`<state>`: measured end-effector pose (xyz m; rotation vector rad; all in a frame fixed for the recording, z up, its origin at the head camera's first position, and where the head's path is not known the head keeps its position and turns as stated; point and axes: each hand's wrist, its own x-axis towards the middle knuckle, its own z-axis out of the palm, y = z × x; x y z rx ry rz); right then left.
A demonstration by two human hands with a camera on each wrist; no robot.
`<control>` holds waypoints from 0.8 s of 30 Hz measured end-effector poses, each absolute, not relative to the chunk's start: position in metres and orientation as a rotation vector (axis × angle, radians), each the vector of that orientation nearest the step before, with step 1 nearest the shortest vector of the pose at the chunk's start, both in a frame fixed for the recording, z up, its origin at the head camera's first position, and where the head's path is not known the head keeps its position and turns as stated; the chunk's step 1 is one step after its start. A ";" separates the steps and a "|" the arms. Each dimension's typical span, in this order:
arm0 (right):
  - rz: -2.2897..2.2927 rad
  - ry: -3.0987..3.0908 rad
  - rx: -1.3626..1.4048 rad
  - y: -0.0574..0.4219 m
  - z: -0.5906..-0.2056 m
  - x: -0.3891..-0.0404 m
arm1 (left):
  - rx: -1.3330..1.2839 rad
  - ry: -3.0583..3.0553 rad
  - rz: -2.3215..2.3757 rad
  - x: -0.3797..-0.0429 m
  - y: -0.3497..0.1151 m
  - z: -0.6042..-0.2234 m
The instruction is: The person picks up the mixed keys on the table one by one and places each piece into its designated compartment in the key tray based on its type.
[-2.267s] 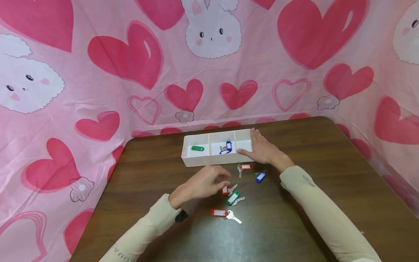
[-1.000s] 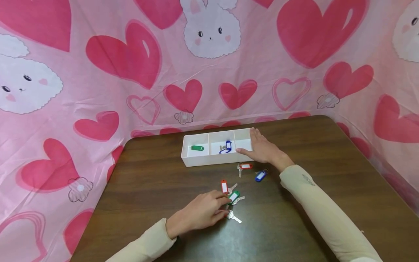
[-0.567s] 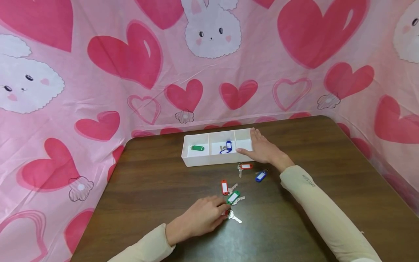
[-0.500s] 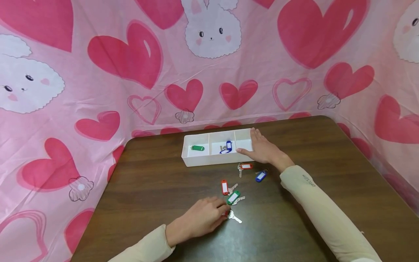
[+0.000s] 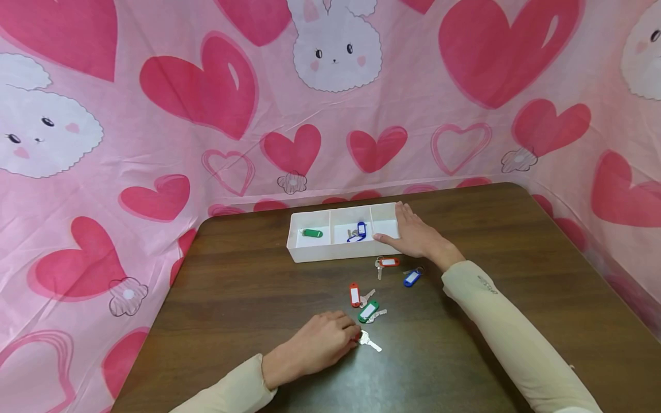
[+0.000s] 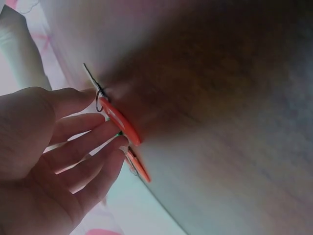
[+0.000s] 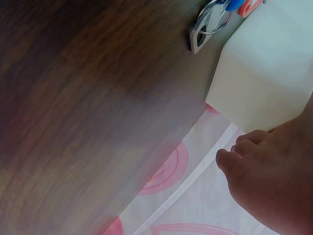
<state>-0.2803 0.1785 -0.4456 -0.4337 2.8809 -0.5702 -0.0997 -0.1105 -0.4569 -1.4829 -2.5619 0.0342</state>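
Observation:
My left hand (image 5: 317,347) is low over the table, thumb and fingertips pinching a red key tag (image 6: 122,126), mostly hidden in the head view; its silver key (image 5: 370,342) lies just beyond the fingers. My right hand (image 5: 418,236) rests against the right end of a white divided box (image 5: 330,252), fingers straight along the end, thumb over the near rim. A green key tag (image 5: 312,233) is in the left compartment. Blue key tags (image 5: 361,229) and keys lie in the middle one. The right one is partly covered by the hand.
On the brown table (image 5: 242,287), a green key tag (image 5: 368,311) and another red tag (image 5: 354,295) lie beyond my left hand, each with a key. A red tag (image 5: 389,262) and a blue tag (image 5: 412,279) lie near the box. Pink cloth (image 5: 330,166) hangs behind.
My left hand has come back toward me from the farther red tag to the nearest one, and its fingers have closed in there. My right hand and the box have stayed put.

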 end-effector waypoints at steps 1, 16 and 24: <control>-0.573 2.882 -0.435 0.178 -0.445 -0.280 | -1.483 -2.559 0.041 -0.100 -0.110 -0.457; -0.572 2.875 -0.432 0.178 -0.445 -0.280 | -1.437 -2.477 0.132 -0.096 -0.106 -0.460; -0.576 2.872 -0.436 0.179 -0.444 -0.279 | -1.429 -2.446 0.153 -0.096 -0.105 -0.462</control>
